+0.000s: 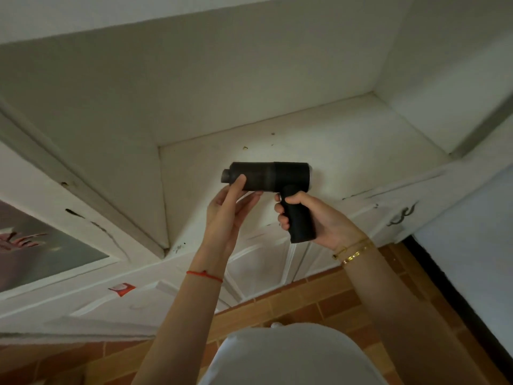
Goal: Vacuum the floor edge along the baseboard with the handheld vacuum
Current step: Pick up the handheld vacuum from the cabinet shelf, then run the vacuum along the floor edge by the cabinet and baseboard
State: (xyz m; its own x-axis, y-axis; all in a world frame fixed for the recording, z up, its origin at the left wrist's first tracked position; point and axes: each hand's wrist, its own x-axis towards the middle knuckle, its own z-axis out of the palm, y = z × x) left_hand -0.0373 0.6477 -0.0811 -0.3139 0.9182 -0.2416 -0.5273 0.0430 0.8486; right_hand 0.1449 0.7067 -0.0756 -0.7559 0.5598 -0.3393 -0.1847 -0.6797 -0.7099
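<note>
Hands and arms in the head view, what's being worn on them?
Both forearms are bare, no sleeves showing. The left wrist has a thin red string bracelet. The right wrist has two gold bracelets, one a fine chain, the other with small square links. No rings or gloves visible on the left hand or right hand.
</note>
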